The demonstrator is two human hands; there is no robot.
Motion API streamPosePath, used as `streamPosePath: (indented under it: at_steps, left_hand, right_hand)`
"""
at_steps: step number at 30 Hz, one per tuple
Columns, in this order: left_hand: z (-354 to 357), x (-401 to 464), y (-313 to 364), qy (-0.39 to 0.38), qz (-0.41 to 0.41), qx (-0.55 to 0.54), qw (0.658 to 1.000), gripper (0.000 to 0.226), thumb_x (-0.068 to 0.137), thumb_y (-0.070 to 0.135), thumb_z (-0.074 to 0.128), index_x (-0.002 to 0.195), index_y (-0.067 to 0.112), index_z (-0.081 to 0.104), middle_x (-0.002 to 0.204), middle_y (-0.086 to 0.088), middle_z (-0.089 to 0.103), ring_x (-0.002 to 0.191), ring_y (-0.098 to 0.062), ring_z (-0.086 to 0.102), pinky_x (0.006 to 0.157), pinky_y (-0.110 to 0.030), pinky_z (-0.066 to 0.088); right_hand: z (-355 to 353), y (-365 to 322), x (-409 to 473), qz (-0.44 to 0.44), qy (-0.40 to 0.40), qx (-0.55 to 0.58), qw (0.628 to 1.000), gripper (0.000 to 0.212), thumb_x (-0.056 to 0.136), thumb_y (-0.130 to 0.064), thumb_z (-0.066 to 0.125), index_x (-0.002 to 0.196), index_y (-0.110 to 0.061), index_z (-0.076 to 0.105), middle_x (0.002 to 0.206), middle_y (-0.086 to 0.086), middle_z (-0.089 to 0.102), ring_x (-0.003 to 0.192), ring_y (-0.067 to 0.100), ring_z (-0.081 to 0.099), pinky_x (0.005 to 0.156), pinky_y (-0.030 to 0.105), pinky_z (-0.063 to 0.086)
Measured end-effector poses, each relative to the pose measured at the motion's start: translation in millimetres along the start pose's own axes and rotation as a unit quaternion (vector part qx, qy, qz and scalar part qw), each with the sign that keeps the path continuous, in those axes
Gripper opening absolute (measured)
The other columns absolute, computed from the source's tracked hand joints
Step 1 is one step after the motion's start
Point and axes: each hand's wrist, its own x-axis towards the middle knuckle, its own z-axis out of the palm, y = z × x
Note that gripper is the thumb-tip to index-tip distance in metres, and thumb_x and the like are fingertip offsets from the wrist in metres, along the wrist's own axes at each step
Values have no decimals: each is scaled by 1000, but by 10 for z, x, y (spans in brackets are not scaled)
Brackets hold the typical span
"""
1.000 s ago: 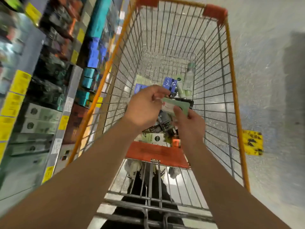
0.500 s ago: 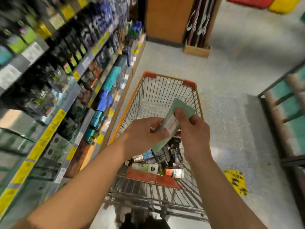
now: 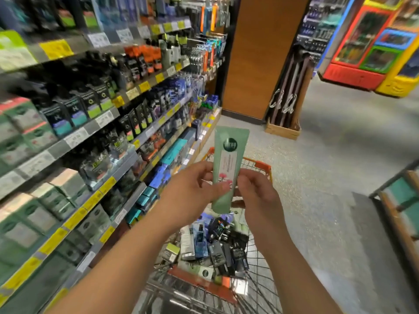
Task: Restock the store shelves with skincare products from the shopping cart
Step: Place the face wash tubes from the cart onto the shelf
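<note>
Green skincare tube (image 3: 227, 168), upright, flat crimped end uppermost, pinched on both sides: left hand (image 3: 192, 189) fingers curled round its left edge, right hand (image 3: 256, 196) gripping its right edge. Position: above orange wire shopping cart (image 3: 260, 165) holding boxed products (image 3: 197, 242). Stocked shelves (image 3: 95, 128) at left.

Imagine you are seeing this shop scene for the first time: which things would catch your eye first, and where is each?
First, the pale green tube held upright in mid-frame, pinched between the left hand and the right hand. Below it, the orange-trimmed shopping cart holds a jumble of small product boxes. Stocked shelves with yellow price tags fill the left side.
</note>
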Motion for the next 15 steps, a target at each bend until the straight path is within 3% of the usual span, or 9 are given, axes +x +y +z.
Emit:
streamPosePath:
  at_steps: [6,9,12,15]
  left_hand:
    - [-276,-421,216,102,-1,11,995,27,92,30,78,117,36,71,101,11,76,91,-12,74,81,-36,60]
    - [-516,-674,215,148,-14,40,988,29,90,38,79,118,40,70,102,11,76,93,-13,73,85,-45,59]
    - [-806,-931,229,196,-25,57,979,33,89,38,80,120,38,70,103,11,77,94,-15,73,89,-53,58]
    - [-1155,-1216,259,231,-22,88,969,34,89,36,77,122,40,70,107,13,77,97,-15,73,92,-52,57]
  right_hand:
    - [232,-43,-135,-44,-165,6,985,27,92,-23,74,114,-38,69,103,-4,74,92,17,74,78,31,62]
    - [510,-101,-204,-42,-225,8,974,40,88,-10,79,113,-39,67,99,-9,75,92,13,73,81,29,61]
    - [847,-186,-311,-50,-268,21,962,41,87,-9,80,117,-35,65,100,-12,76,94,10,73,83,28,60]
    - [1252,-288,-438,-57,-300,32,952,40,88,-12,79,121,-32,64,100,-14,76,93,5,73,81,25,59]
